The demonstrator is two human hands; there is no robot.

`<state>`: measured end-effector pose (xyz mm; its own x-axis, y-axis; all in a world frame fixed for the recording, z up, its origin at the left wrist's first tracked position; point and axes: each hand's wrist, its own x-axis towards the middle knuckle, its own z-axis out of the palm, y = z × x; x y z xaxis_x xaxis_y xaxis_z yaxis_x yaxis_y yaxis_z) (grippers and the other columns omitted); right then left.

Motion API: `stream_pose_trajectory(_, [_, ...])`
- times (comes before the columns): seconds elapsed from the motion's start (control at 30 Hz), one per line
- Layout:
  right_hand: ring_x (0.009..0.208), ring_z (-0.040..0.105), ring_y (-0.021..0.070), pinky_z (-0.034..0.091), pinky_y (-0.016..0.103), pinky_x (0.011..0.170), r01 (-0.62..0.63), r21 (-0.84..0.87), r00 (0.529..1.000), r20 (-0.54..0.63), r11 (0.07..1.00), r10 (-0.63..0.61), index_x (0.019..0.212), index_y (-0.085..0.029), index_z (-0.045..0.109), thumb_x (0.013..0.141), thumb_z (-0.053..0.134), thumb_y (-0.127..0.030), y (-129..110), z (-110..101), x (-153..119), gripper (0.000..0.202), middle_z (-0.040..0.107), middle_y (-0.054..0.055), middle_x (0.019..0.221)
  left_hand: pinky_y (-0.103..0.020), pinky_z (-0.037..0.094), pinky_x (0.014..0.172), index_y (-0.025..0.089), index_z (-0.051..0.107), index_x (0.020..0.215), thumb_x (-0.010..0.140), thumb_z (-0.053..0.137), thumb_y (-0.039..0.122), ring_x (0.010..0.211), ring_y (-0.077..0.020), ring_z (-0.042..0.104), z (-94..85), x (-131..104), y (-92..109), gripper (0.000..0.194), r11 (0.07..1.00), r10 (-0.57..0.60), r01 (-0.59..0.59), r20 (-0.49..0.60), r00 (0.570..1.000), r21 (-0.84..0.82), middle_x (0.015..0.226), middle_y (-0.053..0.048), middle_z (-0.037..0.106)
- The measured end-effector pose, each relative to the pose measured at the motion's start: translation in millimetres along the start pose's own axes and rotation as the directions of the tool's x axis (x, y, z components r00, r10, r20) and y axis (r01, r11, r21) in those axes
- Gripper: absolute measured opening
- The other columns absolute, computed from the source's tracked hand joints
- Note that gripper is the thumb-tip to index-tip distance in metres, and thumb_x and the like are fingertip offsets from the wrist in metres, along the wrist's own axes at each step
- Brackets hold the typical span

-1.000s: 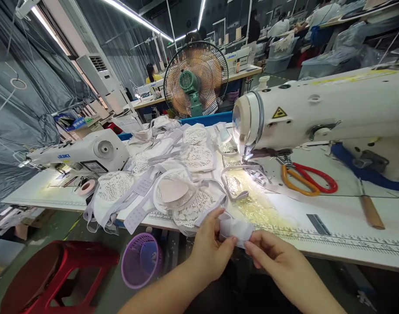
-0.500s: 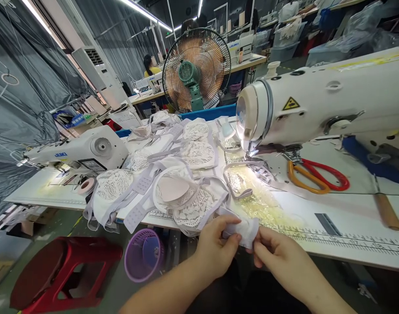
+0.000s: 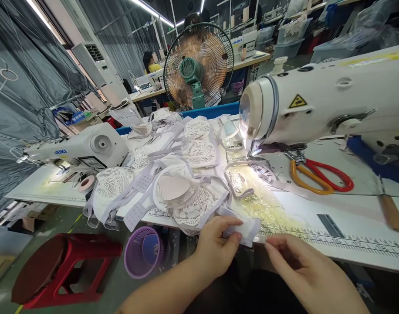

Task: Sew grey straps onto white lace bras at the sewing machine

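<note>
The left hand (image 3: pixel 217 244) is holding a white band (image 3: pixel 248 230) between thumb and fingers, in front of the near edge of the worktable (image 3: pixel 304 213). The band's long axis is running roughly left to right, tilting slightly down toward the right, and its free end is pointing at the right hand (image 3: pixel 304 257). The left fingers are covering part of its length. The right hand's thumb and forefinger are sitting close together just beyond that end, with a small pale sliver showing at the tips; whether they are gripping it cannot be told. Beyond and left of the grip, a pile of lace bras (image 3: pixel 199 203) is crowding the table. Between the grip and the near sewing machine (image 3: pixel 317 100), a looped strap (image 3: pixel 240 194) and yellowish film (image 3: pixel 258 205) are lying in the way. Farther right of the grip, scissors (image 3: pixel 312 179) are resting below the machine arm, and a wooden-handled tool (image 3: pixel 393 213) is lying near the edge. Left of and below the grip, a purple basket (image 3: pixel 127 257) and a red stool (image 3: pixel 65 270) are standing.
</note>
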<state>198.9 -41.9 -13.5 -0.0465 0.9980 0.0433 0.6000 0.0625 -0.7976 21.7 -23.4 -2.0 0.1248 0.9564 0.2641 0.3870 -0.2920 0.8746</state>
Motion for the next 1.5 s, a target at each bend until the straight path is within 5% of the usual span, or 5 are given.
stream_pose_trajectory(0.9, [0.067,0.062,0.0201,0.050,0.031,0.056,0.125,-0.410,0.970,-0.142,0.903,-0.199,0.078,-0.024,0.057,0.086,0.037,-0.046,40.7,-40.1,11.3,0.030,0.062,0.005,0.078,-0.033,0.052,0.080,0.018,0.059,0.111,0.076,0.056,0.017,0.092,-0.0194,0.061,6.8,19.2,-11.0,0.035,0.983,0.002,-0.030,0.154,0.988,0.183,0.103,-0.007,0.065])
stream_pose_trajectory(1.17, [0.079,0.059,0.0350,0.046,0.046,0.069,0.047,-0.744,0.926,-0.218,0.666,-0.309,0.088,-0.012,0.058,0.085,0.033,-0.028,70.9,-62.3,30.4,0.030,0.059,0.021,0.087,-0.037,0.051,0.061,0.024,0.063,0.101,0.078,0.057,0.027,0.076,-0.0222,0.054,5.5,36.2,1.4,0.024,0.504,0.232,-0.405,0.332,0.914,0.763,0.081,-0.006,0.057])
stream_pose_trajectory(1.27, [0.068,0.059,0.0295,0.045,0.040,0.056,0.041,-0.677,0.948,-0.206,0.735,-0.243,0.081,-0.017,0.055,0.085,0.034,-0.029,80.8,-61.4,32.9,0.024,0.060,0.018,0.081,-0.042,0.049,0.078,0.023,0.061,0.105,0.084,0.052,0.026,0.093,-0.0241,0.054,0.7,45.9,7.3,0.023,0.348,0.422,-0.582,0.432,0.797,0.735,0.100,-0.009,0.058])
stream_pose_trajectory(1.4, [0.059,0.059,0.0240,0.043,0.035,0.048,0.026,-0.570,0.975,-0.167,0.821,-0.147,0.071,-0.022,0.051,0.081,0.042,-0.032,87.8,-65.7,42.0,0.016,0.062,0.012,0.073,-0.027,0.043,0.090,0.017,0.059,0.106,0.090,0.041,0.020,0.098,-0.0147,0.053,-8.1,67.2,9.3,0.024,0.266,0.410,-0.894,0.797,0.443,0.361,0.107,-0.004,0.060])
stream_pose_trajectory(1.5, [0.054,0.058,0.0207,0.043,0.031,0.044,0.011,-0.495,0.988,-0.127,0.869,-0.085,0.063,-0.024,0.050,0.074,0.050,-0.033,80.4,-74.2,48.2,0.014,0.061,0.006,0.064,-0.026,0.046,0.082,0.015,0.056,0.112,0.091,0.040,0.026,0.090,-0.0153,0.053,-13.8,75.8,5.6,0.029,0.311,0.320,-0.898,0.856,0.406,0.310,0.109,-0.004,0.060])
